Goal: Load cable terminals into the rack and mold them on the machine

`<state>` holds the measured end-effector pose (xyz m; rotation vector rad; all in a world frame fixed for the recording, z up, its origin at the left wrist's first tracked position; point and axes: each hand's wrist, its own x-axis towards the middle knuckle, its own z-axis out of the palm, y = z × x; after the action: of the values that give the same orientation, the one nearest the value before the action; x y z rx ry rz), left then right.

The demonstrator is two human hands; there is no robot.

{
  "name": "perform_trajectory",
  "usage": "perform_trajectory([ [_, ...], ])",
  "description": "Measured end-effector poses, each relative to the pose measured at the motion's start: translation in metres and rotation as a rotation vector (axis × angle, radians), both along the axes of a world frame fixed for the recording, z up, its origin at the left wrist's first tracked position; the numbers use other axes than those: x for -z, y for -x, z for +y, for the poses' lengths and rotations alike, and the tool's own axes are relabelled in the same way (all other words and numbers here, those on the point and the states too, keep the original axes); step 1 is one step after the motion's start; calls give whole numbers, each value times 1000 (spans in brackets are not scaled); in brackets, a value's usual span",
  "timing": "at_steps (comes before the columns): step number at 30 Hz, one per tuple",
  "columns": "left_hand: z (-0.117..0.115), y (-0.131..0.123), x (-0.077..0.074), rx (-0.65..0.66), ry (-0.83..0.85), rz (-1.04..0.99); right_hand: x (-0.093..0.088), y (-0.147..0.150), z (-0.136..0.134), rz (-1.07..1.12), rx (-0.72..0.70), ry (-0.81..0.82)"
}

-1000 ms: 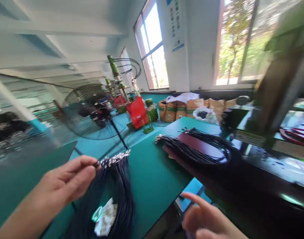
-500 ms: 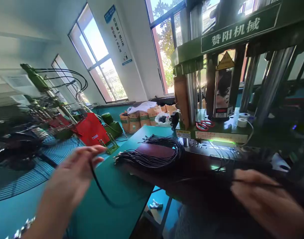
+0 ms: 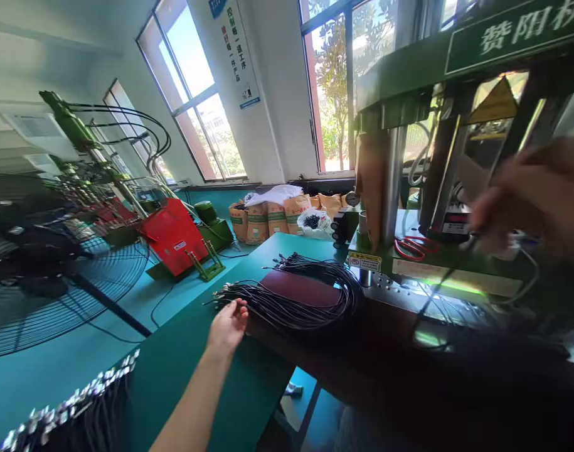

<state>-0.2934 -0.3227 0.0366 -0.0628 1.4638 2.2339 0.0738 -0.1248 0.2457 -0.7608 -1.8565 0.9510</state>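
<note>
My left hand (image 3: pixel 230 321) is at the near end of a looped bundle of black cables (image 3: pixel 310 314) on the table. Its fingers are curled together against the cable ends; what they pinch is hidden. Blurred by motion, my right hand (image 3: pixel 536 194) is raised in front of the green press (image 3: pixel 404 88). From its closed fingers a thin black cable (image 3: pixel 437 292) hangs down in a curve towards the dark work surface. Small metallic tips show at the bundle's ends.
Red-handled scissors (image 3: pixel 416 247) lie on the press bed. Another row of metal-tipped cables (image 3: pixel 86 402) lines the green table's (image 3: pixel 183 389) left edge. A big fan (image 3: pixel 37 270) stands at the left, near a red machine (image 3: pixel 176 238). Paper sacks (image 3: pixel 268 223) stand by the wall.
My left hand has moved right and forward to the cable bundle. My right hand has risen to the press front, trailing a cable. The view has shifted, and the row of tips at lower left shows more.
</note>
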Motion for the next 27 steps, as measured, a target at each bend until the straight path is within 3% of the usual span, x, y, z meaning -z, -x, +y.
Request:
perform_trajectory([
  [3, 15, -2, 25, 0, -44, -51, -25, 76, 5, -426, 88, -584],
  [4, 18, -3, 31, 2, -56, -59, -25, 108, 7, -551, 119, -755],
  [6, 23, -6, 42, 17, -84, -53, -13, 172, 11, -730, 4, -930],
  [10, 31, -8, 57, 66, -109, 76, 48, 270, 27, -861, -92, -872],
  [14, 41, -7, 68, 52, -7, 203, 119, 321, 52, -949, -77, -750],
  [22, 53, -1, 77, 6, 157, 261, 227, 369, 92, -1007, -85, -500],
  [25, 50, 16, 74, 17, 282, 319, 254, 375, 99, -979, -196, -471],
  [27, 48, 32, 70, 24, 409, 384, 262, 373, 102, -956, -296, -476],
])
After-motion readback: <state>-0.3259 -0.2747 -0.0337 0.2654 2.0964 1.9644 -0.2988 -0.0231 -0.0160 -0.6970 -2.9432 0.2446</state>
